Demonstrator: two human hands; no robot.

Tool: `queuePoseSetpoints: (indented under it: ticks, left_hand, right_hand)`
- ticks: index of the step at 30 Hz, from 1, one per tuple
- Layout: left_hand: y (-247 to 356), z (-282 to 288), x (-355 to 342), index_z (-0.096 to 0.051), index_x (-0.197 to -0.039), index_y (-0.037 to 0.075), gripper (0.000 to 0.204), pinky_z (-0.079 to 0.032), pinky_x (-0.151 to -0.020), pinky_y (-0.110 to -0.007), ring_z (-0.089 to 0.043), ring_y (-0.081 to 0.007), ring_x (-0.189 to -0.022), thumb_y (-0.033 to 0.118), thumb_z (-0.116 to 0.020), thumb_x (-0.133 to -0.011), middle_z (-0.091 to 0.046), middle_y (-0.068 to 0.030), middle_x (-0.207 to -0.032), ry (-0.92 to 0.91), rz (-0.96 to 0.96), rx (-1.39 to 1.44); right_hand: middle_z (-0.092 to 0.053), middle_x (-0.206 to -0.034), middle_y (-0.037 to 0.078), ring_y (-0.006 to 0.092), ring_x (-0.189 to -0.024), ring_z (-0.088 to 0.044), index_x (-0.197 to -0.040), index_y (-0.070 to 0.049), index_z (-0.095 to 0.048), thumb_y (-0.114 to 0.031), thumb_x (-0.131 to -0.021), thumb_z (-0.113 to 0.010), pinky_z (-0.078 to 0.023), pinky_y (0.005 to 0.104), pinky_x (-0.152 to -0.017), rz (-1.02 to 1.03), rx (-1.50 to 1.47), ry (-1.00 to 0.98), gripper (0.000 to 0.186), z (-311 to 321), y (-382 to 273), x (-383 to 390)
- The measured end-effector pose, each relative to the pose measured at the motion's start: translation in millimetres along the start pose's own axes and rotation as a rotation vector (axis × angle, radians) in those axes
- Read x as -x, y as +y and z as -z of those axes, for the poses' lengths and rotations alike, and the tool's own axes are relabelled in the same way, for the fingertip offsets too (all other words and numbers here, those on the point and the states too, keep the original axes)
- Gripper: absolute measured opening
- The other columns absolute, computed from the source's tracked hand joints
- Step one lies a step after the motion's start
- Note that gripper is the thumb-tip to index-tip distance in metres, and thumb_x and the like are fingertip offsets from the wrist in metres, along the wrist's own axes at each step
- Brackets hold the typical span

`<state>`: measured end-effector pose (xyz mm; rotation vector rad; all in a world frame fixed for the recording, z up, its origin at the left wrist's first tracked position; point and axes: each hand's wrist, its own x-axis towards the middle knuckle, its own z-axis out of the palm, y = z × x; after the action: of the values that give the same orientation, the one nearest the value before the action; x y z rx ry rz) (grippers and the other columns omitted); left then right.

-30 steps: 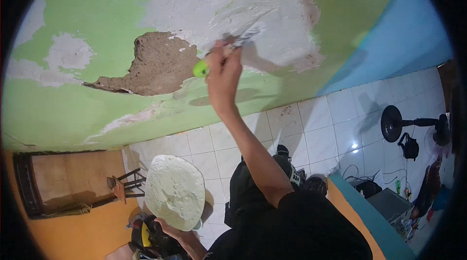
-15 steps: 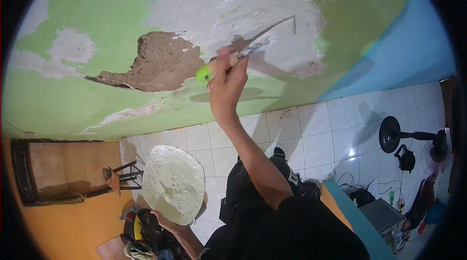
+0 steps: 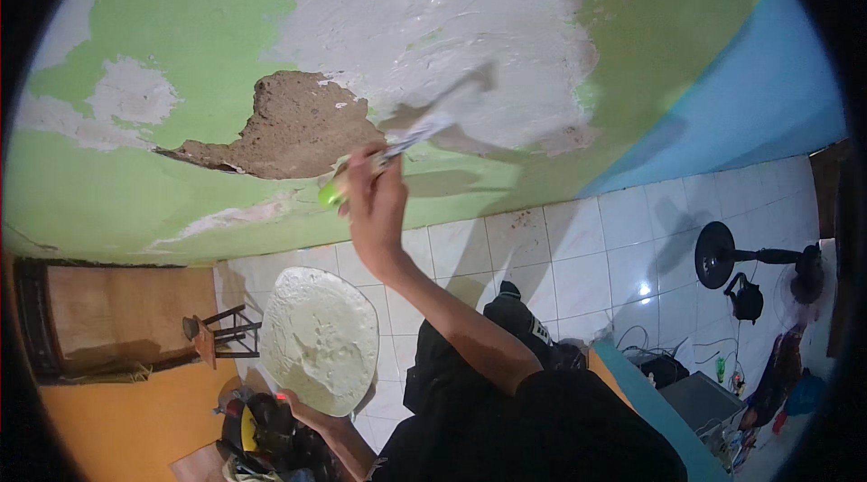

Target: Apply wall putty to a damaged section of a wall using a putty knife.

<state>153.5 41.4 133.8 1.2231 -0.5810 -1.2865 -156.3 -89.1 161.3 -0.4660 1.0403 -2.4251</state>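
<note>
My right hand point(image 3: 370, 211) is closed around the green handle point(image 3: 332, 193) of a putty knife, its pale-smeared blade point(image 3: 424, 130) over the lower edge of a broad white plaster patch point(image 3: 433, 22) on the green wall. Whether the blade touches the wall is unclear. A bare brown patch point(image 3: 298, 121) lies just left of it. Lower down, my left hand point(image 3: 307, 414) grips the near edge of a rounded board point(image 3: 319, 342) covered in creamy white paste, with its fingers partly hidden beneath.
A wooden stool point(image 3: 208, 342) and dark bags point(image 3: 262, 428) are at left, beside an orange wall point(image 3: 108, 428). Tiled floor point(image 3: 515, 243) runs below the green wall. A fan point(image 3: 718, 254), black kettle point(image 3: 743, 300), cables and clutter are at right, past a low teal-topped partition point(image 3: 632, 401).
My right hand and the knife have moved down and left over the wall, toward the bare brown patch. The board in my left hand appears slightly higher in the picture than a second ago.
</note>
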Motion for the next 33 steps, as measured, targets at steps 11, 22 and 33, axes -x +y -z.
queuePoseSetpoints:
  ticks: [11,22,33]
  left_hand:
    - [-5.0,10.9,-5.8,-0.035,-0.151,0.000,0.081,-0.041,-0.110,-0.047,-0.049,-0.0339,-0.132,0.063,-0.039,-0.101,-0.046,-0.0167,-0.148,-0.007,-0.052,-0.002]
    - [1.6,6.3,-8.2,-0.035,-0.152,0.002,0.073,-0.042,-0.110,-0.048,-0.049,-0.0338,-0.133,0.056,-0.039,-0.103,-0.046,-0.0165,-0.149,0.021,-0.013,0.073]
    - [-4.2,38.8,-28.7,-0.034,-0.151,0.000,0.073,-0.039,-0.112,-0.047,-0.047,-0.0343,-0.134,0.055,-0.039,-0.103,-0.045,-0.0168,-0.150,0.052,-0.014,0.056]
  right_hand:
    - [-0.055,-0.071,0.002,0.0074,-0.053,-0.054,-0.117,-0.002,-0.047,-0.028,-0.107,-0.050,-0.043,0.0231,-0.042,-0.099,-0.171,-0.122,0.028,-45.6,-44.2,-15.3]
    - [-0.063,-0.069,0.006,0.0125,-0.049,-0.058,-0.101,-0.006,-0.048,-0.040,-0.108,-0.045,-0.038,0.0230,-0.039,-0.206,-0.365,0.139,0.035,-42.9,-60.7,-20.7]
    - [-0.064,-0.073,0.009,0.0135,-0.049,-0.058,-0.106,-0.006,-0.048,-0.047,-0.108,-0.039,-0.040,0.0246,-0.039,-0.291,-0.512,-0.059,0.042,-72.7,-115.3,-0.6]
